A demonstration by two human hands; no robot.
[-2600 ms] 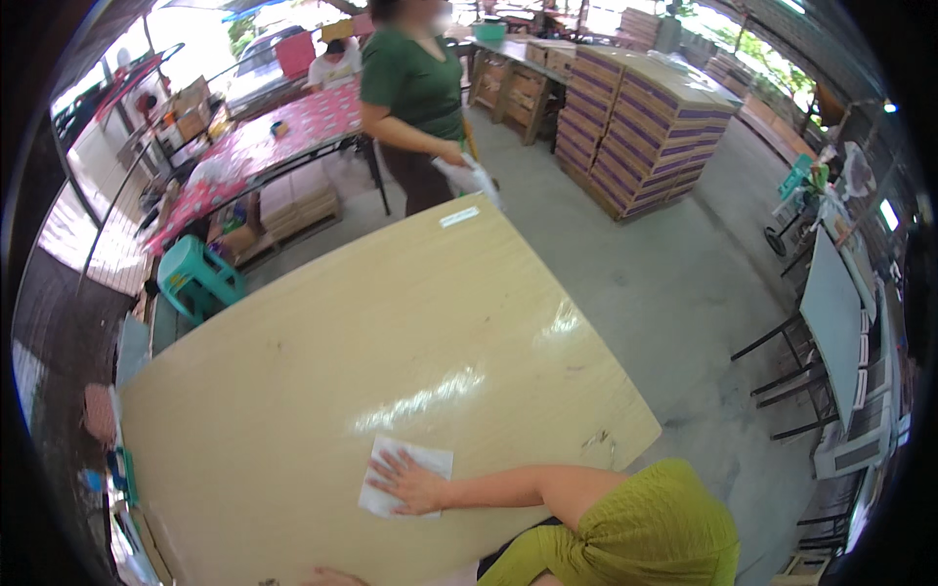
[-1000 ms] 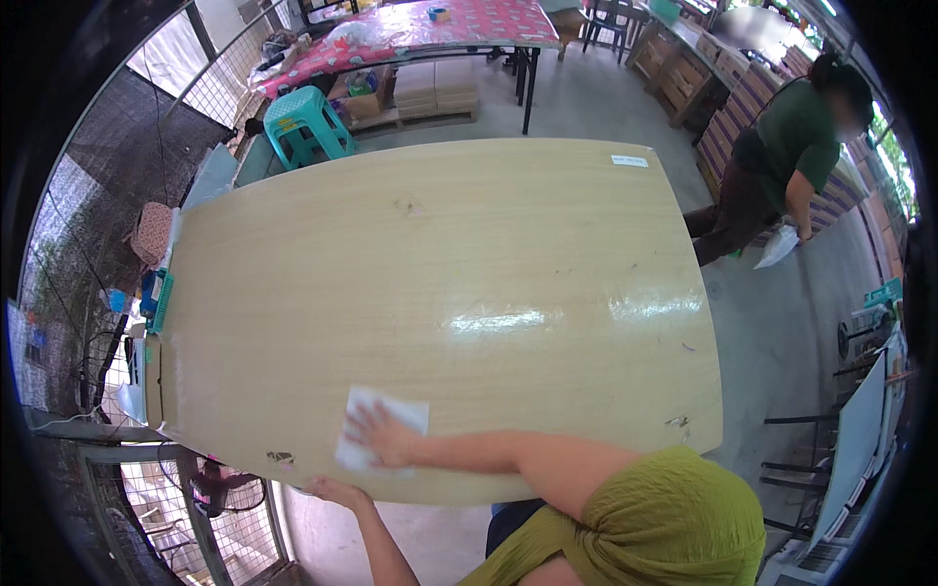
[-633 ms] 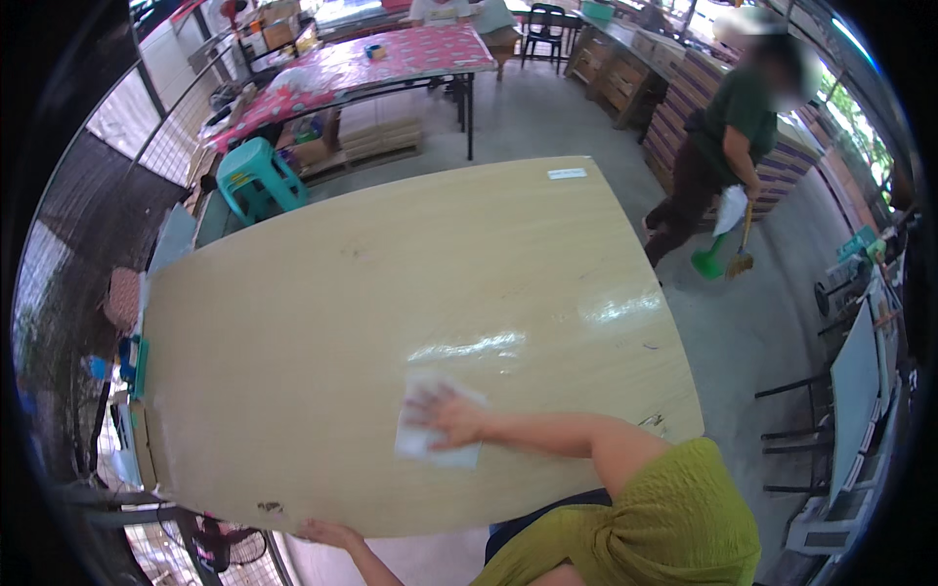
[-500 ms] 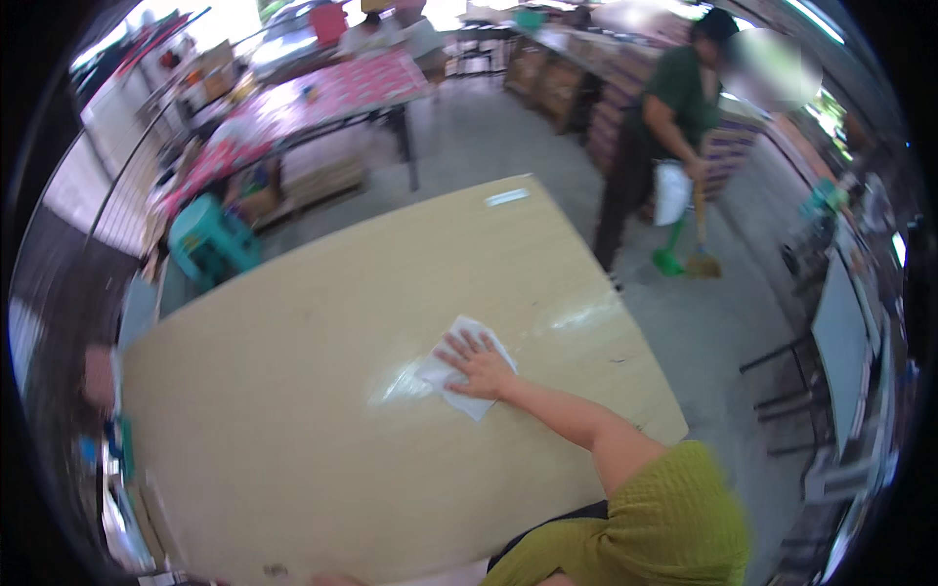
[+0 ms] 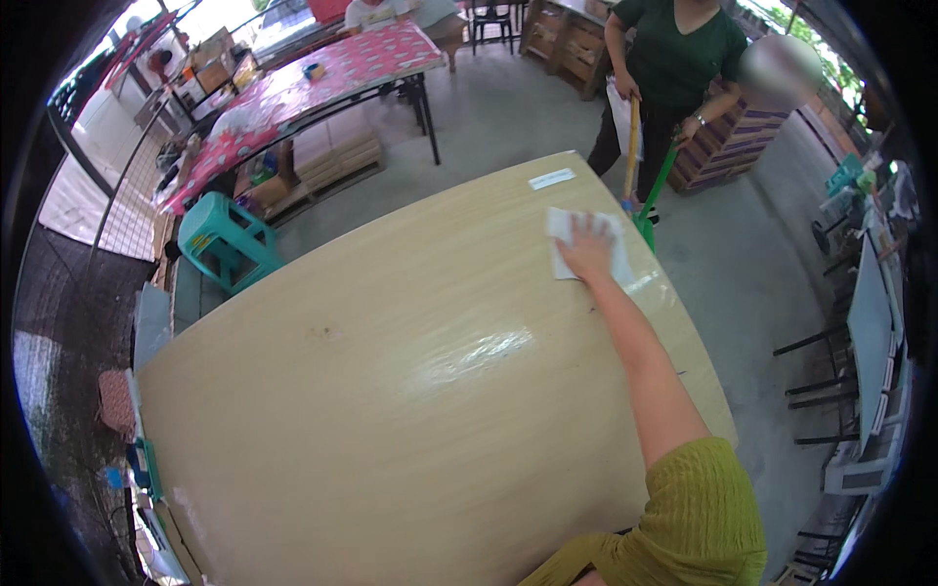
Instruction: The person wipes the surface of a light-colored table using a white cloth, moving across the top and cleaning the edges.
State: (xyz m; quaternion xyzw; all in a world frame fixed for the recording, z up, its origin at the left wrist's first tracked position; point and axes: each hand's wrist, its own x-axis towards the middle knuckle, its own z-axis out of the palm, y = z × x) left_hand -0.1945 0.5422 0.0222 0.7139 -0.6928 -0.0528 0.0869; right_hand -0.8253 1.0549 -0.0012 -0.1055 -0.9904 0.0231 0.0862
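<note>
My right hand lies flat with its fingers spread on a white cloth, pressing it to the tabletop. The fingertips are slightly blurred. The cloth rests near the far right corner of a large, pale wood-grain table, close to its right edge. Just beyond the hand, a small white label is stuck on the surface. Glossy light reflects off the middle of the table, and a small dark mark shows left of it. My left hand is out of the picture.
Past the far right corner stands a person in a dark green top, holding a broom and a green-handled dustpan. Teal stools stand beyond the left edge. Behind is a table with a pink patterned cover; folded tables line the right.
My right hand has slid the cloth away from me and to the right, toward the far corner. The person with the broom now faces the table and stands nearer it.
</note>
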